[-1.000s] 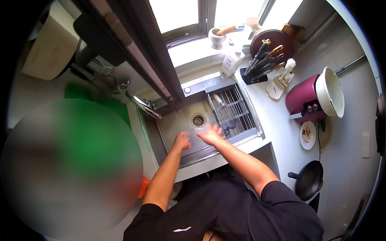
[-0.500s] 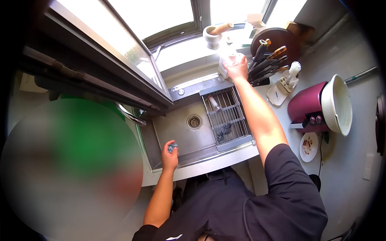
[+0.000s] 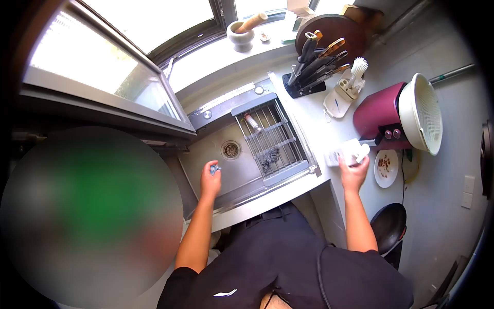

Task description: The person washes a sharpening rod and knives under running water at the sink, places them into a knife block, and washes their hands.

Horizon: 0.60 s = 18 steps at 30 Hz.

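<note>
My left hand (image 3: 209, 181) is over the front of the sink (image 3: 208, 154), its fingers closed around a small crumpled blue-grey scrubber (image 3: 215, 169). On the right, my right hand (image 3: 353, 176) grips a white bottle (image 3: 347, 152) with a pump-like white top. The bottle is tilted over the counter, right of the sink. A roll-down drying rack (image 3: 265, 136) spans the sink's right part. On it lie a dark mesh scrubber (image 3: 270, 157) and a small pale bottle-shaped object (image 3: 252, 122).
Behind the sink's right corner stands a knife block (image 3: 304, 87), beside a brush holder (image 3: 339, 99). Further right are a maroon appliance (image 3: 378, 113), a white colander (image 3: 424, 113), a plate of scraps (image 3: 386, 169) and a black pan (image 3: 388, 226). An open window sash (image 3: 110, 77) projects at upper left.
My right hand has come back from the sill side of the sink to the right counter, bringing the white bottle. My left hand still holds the scrubber. The view has shifted.
</note>
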Available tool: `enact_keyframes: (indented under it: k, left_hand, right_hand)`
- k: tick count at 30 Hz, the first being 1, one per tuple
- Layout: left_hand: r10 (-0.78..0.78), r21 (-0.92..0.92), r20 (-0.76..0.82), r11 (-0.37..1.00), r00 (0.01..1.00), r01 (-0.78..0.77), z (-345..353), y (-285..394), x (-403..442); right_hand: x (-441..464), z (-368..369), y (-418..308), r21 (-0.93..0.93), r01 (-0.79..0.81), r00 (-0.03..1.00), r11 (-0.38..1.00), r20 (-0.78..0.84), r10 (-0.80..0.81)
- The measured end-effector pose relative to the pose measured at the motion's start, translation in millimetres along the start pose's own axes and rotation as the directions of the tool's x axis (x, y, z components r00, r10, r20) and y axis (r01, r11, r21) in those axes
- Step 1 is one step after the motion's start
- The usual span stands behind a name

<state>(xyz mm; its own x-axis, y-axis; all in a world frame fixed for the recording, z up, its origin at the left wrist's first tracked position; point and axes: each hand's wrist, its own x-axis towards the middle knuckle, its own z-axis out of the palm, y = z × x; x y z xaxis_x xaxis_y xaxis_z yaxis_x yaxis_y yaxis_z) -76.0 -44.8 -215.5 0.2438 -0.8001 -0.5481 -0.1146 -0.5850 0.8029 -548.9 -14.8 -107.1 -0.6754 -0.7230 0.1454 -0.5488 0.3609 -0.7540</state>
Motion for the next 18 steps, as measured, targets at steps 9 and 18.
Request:
enact_keyframes:
  k: [9,18]
  left_hand:
    - [0.492,0.067,-0.078,0.87,0.867,-0.488,45,35,-6]
    - [0.588,0.384,-0.084,0.764,0.804,-0.519,12,25,-7]
  right_hand:
    - [-26,-1,49,0.379,-0.325,0.894,0.867,-0.175,0.412]
    - [34,214,-135,0.346,-0.378,0.703,0.859,0.711,0.023]
